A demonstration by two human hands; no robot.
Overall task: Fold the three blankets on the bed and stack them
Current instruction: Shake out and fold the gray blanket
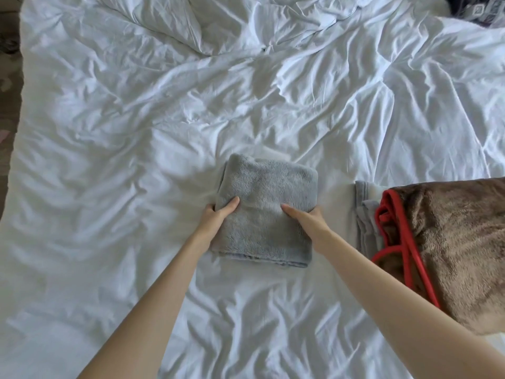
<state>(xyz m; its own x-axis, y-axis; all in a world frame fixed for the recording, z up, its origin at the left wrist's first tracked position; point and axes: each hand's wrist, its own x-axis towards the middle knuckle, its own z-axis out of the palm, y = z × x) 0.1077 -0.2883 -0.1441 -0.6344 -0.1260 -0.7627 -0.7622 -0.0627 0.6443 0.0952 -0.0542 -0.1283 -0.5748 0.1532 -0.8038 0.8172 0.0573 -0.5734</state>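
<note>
A grey fleece blanket, folded into a small rectangle, lies on the white bed in front of me. My left hand grips its left edge, thumb on top. My right hand grips its right edge the same way. To the right lies a folded brown plush blanket with red trim. It rests on another grey blanket, of which only a strip shows at its left.
The white sheet is crumpled all over. A dark patterned cloth sits at the far right corner. The bed's left edge and the floor show at the left.
</note>
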